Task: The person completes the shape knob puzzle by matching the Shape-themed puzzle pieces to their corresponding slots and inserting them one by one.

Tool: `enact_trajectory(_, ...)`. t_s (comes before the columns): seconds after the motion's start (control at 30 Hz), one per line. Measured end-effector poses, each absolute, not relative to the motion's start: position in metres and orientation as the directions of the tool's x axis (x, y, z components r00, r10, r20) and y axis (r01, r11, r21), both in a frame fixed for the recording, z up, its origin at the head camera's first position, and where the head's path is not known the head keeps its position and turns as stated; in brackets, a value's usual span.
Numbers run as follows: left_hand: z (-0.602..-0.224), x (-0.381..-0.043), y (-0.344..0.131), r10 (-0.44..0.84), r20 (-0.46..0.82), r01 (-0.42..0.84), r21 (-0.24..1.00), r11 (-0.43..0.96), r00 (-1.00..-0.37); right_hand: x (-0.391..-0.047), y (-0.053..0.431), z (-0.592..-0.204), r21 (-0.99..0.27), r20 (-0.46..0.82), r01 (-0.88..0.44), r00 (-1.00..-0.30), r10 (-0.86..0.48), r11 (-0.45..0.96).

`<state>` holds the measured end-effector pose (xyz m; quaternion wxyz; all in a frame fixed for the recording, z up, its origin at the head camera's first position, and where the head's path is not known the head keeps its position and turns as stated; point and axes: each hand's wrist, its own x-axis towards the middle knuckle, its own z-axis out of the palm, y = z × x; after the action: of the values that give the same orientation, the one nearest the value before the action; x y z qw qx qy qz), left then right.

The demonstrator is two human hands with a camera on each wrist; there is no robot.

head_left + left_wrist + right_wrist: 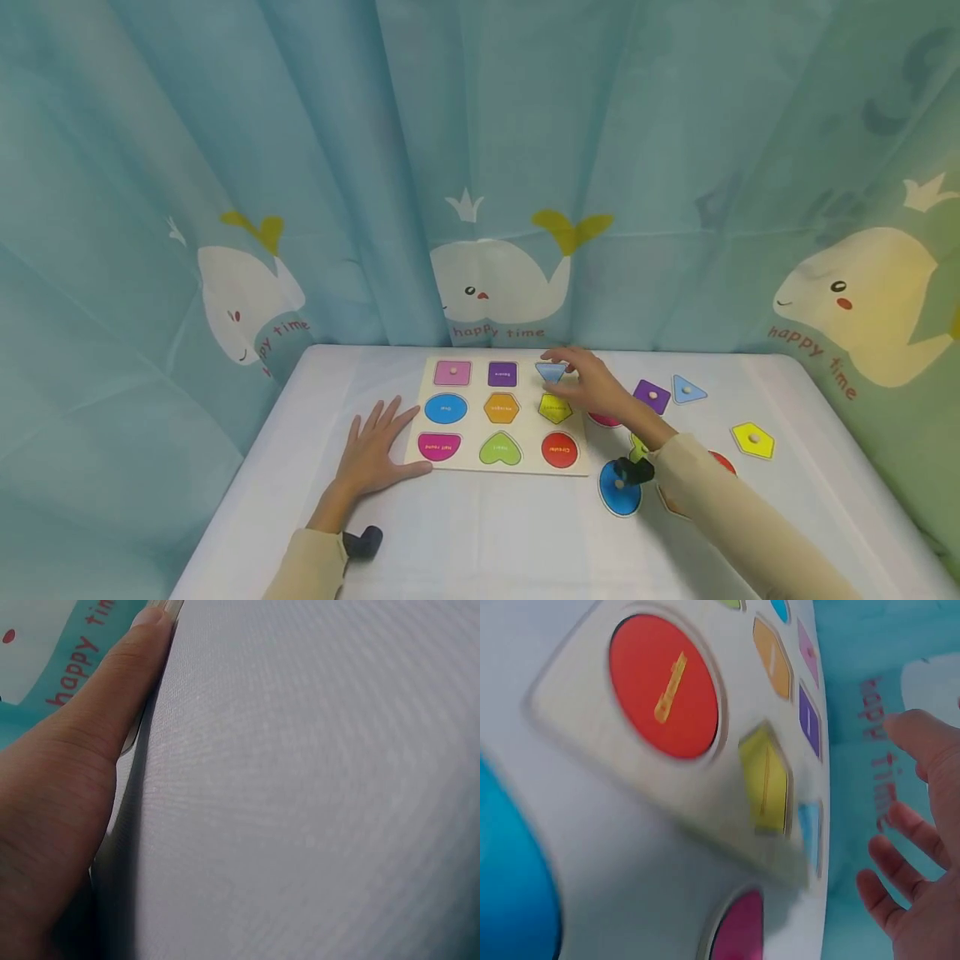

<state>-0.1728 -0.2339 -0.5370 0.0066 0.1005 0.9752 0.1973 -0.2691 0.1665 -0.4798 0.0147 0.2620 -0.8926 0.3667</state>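
While your left hand (pixel 375 454) splays, your gaping right hand (pixel 592 387), if withdrawn low, could sweep the loose blue wooden oval (pixel 621 499).

The board (pixel 471 450) is cream, its triangle (pixel 551 372) apparently blue.

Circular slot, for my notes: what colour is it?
The circular slot is red, clearest in the right wrist view.

I read "happy time" on curtain (pixel 337 167); on board (pixel 474 428): "Circular" red circle (pixel 559 450), "Half round" magenta shape (pixel 438 447), "Square" purple square (pixel 502 374), "Oval" blue oval (pixel 446 408).
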Motion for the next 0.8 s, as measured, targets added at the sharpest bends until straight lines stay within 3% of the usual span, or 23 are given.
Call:
enact_trajectory(0.17,-0.538,-0.173,-0.234,0.204,0.037,0.203,0.369,0.907,-0.978,-0.260,0.199,-0.480,-0.641,0.242,-0.458,-0.882,-0.404,0.616)
enact_trajectory(0.47,-0.534,-0.174,-0.233,0.205,0.022,0.198,0.380,0.903,-0.978,-0.246,0.256,-0.487,-0.648,0.188,-0.304,-0.952,-0.240,0.698)
enact_trajectory(0.8,-0.535,-0.175,-0.234,0.210,0.015,0.200,0.381,0.903,-0.978,-0.234,0.303,-0.496,-0.666,0.057,-0.140,-0.989,-0.137,0.732)
